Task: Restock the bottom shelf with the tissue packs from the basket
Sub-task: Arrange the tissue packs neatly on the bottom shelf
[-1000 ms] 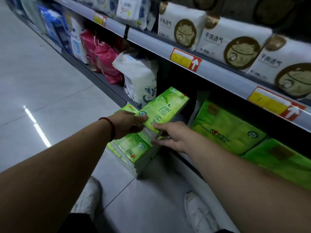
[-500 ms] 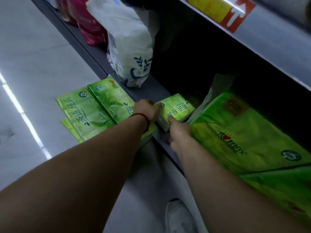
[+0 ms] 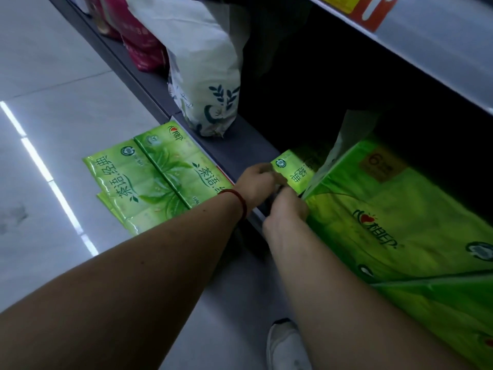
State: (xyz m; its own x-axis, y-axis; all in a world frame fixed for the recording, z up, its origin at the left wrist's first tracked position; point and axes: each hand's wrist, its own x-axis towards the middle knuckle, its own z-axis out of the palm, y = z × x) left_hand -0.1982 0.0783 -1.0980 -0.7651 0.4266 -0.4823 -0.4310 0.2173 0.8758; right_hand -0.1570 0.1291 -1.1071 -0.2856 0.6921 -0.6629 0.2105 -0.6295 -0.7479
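Shelf [image 3: 240, 153], bottom tier, dark grey, flat front lip. Contents:
- small pack [image 3: 293, 169]: glossy green film, slim rectangle, flat at the front lip, touching big pack [image 3: 386, 222] on its right.
- white bag [image 3: 208, 76]: soft, crumpled, leaf print.
- pink packs [image 3: 141, 46]: shiny.

Left hand [image 3: 256, 182]: curled round small pack's near corner. Right hand [image 3: 288, 209]: fingers curled, gripping its near end.

Floor [image 3: 53, 102], pale tile, bearing stack [image 3: 149, 182] of green packs, flat, slick, against the shelf edge.
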